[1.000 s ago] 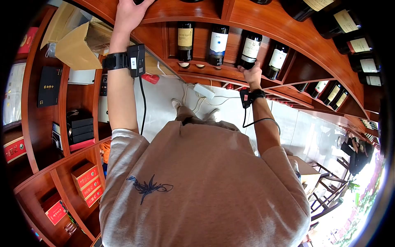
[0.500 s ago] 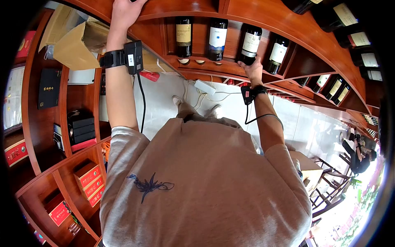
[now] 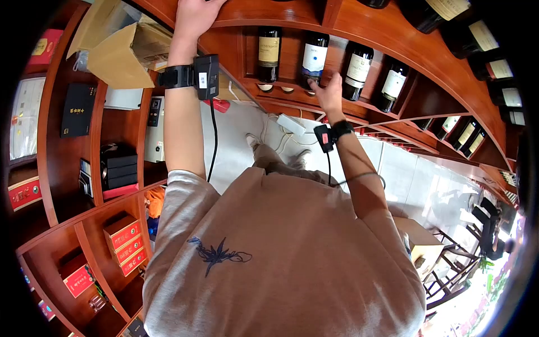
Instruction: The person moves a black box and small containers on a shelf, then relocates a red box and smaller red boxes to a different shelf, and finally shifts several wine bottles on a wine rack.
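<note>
My left hand [image 3: 196, 18] rests against the wooden shelf edge at the top, thumb spread and the other fingers partly cut off by the frame. My right hand [image 3: 328, 95] is open, thumb and fingers apart, at the foot of a dark bottle with a white and blue label [image 3: 314, 56]; its thumb seems to touch the base. To the left in the same shelf row stands a bottle with a yellowish label [image 3: 269, 53]. Two bottles with white labels, one nearer [image 3: 358, 70] and one farther right [image 3: 392, 84], stand right of my right hand. All four bottles are upright.
Several more bottles [image 3: 485, 39] line the upper right shelf. An open cardboard box [image 3: 120, 56] is at upper left, above shelves holding red boxes [image 3: 124, 236]. A white power strip [image 3: 292, 124] and cables lie on the floor. Chairs and a person [image 3: 491, 230] are at far right.
My right hand has moved left, from the foot of the third bottle to the foot of the second. The view has shifted, so the shelves appear farther right and lower. My left hand stays at the shelf edge.
</note>
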`<action>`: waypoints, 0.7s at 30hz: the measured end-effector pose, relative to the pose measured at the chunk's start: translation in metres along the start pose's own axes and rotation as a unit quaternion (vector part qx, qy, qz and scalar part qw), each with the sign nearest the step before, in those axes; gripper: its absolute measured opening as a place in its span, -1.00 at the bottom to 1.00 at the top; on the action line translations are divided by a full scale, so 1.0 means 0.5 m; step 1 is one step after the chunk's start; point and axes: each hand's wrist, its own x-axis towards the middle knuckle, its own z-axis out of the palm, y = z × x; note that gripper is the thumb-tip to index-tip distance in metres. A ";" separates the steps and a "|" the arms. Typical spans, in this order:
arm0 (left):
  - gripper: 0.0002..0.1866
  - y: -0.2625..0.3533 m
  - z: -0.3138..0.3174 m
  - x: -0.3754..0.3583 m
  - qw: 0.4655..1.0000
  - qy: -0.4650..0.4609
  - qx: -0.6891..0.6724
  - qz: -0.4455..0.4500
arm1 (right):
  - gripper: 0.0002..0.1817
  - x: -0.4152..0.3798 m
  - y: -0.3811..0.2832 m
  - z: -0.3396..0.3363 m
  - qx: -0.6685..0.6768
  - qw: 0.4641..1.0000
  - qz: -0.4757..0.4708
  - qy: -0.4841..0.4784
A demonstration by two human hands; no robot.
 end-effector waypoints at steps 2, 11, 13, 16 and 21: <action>-0.16 0.010 -0.003 -0.002 0.998 0.005 0.060 -0.004 | -0.02 0.006 0.014 0.041 -0.008 0.999 0.034 -0.041; -0.16 -0.007 -0.001 -0.002 0.999 0.003 -0.032 0.003 | -0.16 0.023 0.067 0.096 0.028 0.992 0.082 -0.090; -0.17 -0.005 -0.001 0.001 1.000 -0.004 0.011 0.020 | -0.17 0.023 0.073 0.086 0.019 0.990 0.099 -0.101; -0.19 -0.005 0.001 -0.001 1.000 -0.001 0.003 0.028 | -0.16 0.017 0.007 0.046 -0.001 0.981 0.144 -0.129; -0.20 -0.013 -0.002 0.001 0.999 -0.008 -0.027 0.028 | -0.15 0.020 -0.021 0.038 0.055 0.974 0.182 -0.127</action>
